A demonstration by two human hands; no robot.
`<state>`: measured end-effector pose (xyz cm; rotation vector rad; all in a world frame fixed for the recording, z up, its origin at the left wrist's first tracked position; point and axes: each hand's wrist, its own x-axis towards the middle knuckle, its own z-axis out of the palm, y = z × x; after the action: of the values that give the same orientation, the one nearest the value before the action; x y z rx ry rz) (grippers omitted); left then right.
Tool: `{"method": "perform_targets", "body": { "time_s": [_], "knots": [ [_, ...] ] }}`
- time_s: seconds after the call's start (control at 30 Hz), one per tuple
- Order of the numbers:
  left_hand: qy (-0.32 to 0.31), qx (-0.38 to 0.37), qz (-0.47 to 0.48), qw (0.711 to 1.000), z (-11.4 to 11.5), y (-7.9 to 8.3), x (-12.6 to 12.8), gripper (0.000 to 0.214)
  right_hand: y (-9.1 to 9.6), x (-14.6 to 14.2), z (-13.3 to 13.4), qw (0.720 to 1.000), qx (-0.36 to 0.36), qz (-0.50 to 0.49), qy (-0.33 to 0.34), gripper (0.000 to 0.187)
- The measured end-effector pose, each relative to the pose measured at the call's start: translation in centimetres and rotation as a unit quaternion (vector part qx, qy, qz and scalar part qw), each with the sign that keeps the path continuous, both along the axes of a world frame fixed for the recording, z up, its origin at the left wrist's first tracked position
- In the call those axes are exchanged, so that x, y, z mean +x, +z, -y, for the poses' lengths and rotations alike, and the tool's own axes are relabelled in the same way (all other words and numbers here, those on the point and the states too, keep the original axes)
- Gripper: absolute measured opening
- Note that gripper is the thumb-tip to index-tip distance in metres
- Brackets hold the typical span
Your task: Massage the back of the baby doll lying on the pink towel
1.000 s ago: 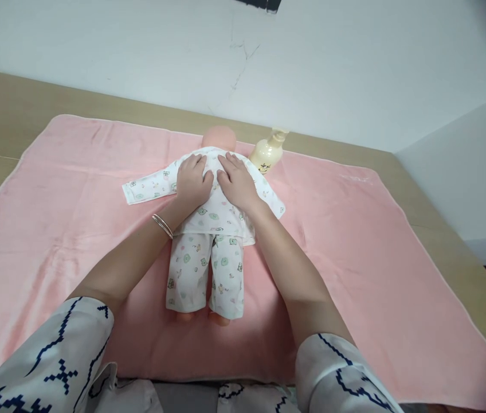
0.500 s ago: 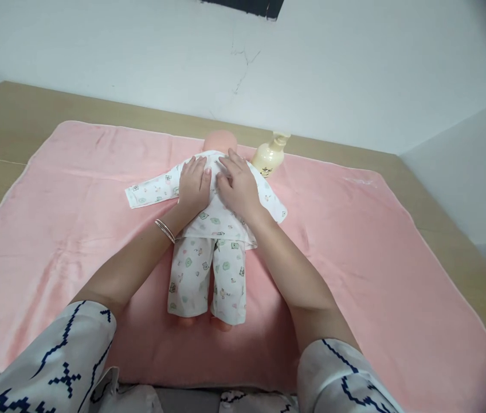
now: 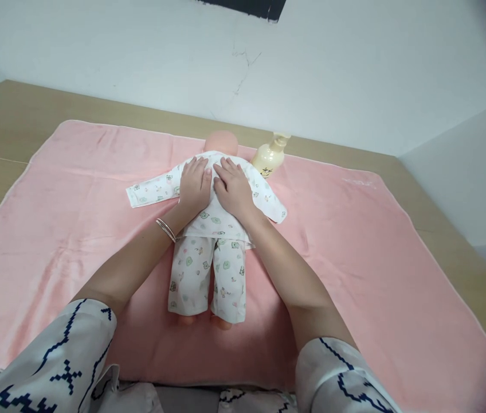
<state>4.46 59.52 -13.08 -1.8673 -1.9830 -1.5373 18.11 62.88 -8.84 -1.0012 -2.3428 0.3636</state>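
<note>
A baby doll (image 3: 207, 269) in white printed pyjamas lies face down on a pink towel (image 3: 355, 241), head away from me. My left hand (image 3: 194, 184) rests flat on the upper back of the doll, fingers stretched out, with bangles at the wrist. My right hand (image 3: 233, 187) lies flat beside it on the doll's back, fingers extended and nearly touching the left hand. The doll's bald head (image 3: 222, 140) shows just beyond my fingertips. Its sleeves spread out to both sides.
A cream pump bottle (image 3: 270, 156) stands on the towel right of the doll's head. The towel covers a wooden table (image 3: 6, 115) that meets a white wall at the back. The table's right edge drops off near a wall corner.
Both hands have shifted slightly on the doll's back, the right hand sliding a little toward the left one. The view has tilted a bit downward.
</note>
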Motion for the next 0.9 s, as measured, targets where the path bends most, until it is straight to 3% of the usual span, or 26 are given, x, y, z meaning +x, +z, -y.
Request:
{"method": "perform_targets", "body": {
  "time_s": [0.33, 0.7, 0.9],
  "knots": [
    [0.003, 0.024, 0.008, 1.000, -0.1, -0.1, 0.0, 0.073, 0.5, 0.3, 0.4, 0.998, 0.019, -0.048, -0.040, 0.050],
    [0.009, 0.000, -0.011, 1.000, -0.3, -0.2, 0.0, 0.068, -0.4, 0.1, -0.3, 0.999, -0.010, -0.037, -0.028, 0.047],
    [-0.038, -0.061, -0.067, 0.995, -0.1, 0.5, -0.4, 0.057, 0.2, 1.0, -1.2, 0.995, -0.013, 0.081, 0.062, 0.053]
  ]
}}
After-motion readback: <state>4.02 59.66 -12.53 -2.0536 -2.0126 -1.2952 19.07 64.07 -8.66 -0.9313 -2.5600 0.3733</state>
